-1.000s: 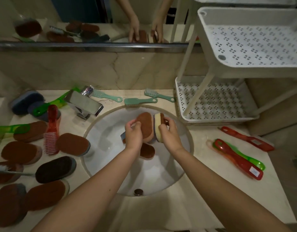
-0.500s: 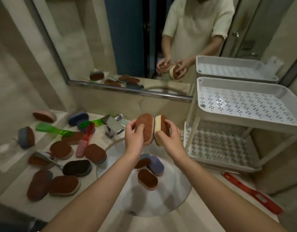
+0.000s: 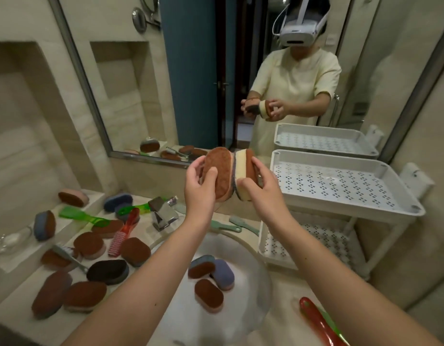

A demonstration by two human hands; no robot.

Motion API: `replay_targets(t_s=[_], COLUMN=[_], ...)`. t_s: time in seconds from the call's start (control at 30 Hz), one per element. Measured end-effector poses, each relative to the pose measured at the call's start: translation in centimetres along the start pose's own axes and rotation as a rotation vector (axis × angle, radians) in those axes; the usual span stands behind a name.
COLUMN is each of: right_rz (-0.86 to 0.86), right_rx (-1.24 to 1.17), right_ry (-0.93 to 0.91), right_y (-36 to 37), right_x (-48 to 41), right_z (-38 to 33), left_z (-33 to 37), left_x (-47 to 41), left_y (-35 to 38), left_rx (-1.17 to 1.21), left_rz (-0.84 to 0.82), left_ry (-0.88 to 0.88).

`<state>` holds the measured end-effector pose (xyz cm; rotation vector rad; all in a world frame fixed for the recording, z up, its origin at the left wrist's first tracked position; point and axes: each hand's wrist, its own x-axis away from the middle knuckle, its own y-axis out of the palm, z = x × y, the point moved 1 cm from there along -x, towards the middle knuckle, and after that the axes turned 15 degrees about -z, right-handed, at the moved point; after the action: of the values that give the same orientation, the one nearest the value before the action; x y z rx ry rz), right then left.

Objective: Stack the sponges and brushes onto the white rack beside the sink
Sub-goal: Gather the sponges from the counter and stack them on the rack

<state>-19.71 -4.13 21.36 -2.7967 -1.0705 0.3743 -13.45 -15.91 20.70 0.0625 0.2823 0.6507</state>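
My left hand (image 3: 199,193) grips a brown-faced pink sponge (image 3: 219,172) held on edge in the air above the sink (image 3: 251,318). My right hand (image 3: 259,189) grips a yellow sponge (image 3: 241,171) with a brown back, pressed side by side against the first. Both sponges are level with the top tray of the white rack (image 3: 341,186), just left of its rim. Three more sponges (image 3: 211,278) lie in the basin. Several sponges and brushes (image 3: 91,270) are scattered over the counter at the left.
A chrome tap (image 3: 163,214) stands behind the basin. Teal brushes (image 3: 226,227) lie by the rack's lower tray (image 3: 311,245). A red brush (image 3: 318,323) lies at the front right. A mirror (image 3: 216,83) fills the wall, with a recessed ledge at the left.
Both hands have lifted the two sponges out of the basin and raised them up and to the right, toward the rack's top tray. My view has tilted upward.
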Motion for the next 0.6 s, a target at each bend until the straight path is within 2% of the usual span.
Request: replay_targets(t_s=[0.17,0.43,0.6], right_rz=[0.069,0.259,0.335], right_rx=[0.077,0.189,0.3], right_ry=[-0.01,0.039,0.111], right_y=[-4.9,-13.5,-17.9], right_x=[0.7,1.5,1.4], right_z=[-0.8,-0.3,1.1], left_z=[0.9,1.2,-0.3], left_x=[-0.7,-2.6,-3.9], left_y=[4.5,12.3,16.1], left_rx=[0.043,-0.08,-0.163], left_rz=[-0.149,-0.612,-0.796], left_ry=[0.001,-0.087,-0.161])
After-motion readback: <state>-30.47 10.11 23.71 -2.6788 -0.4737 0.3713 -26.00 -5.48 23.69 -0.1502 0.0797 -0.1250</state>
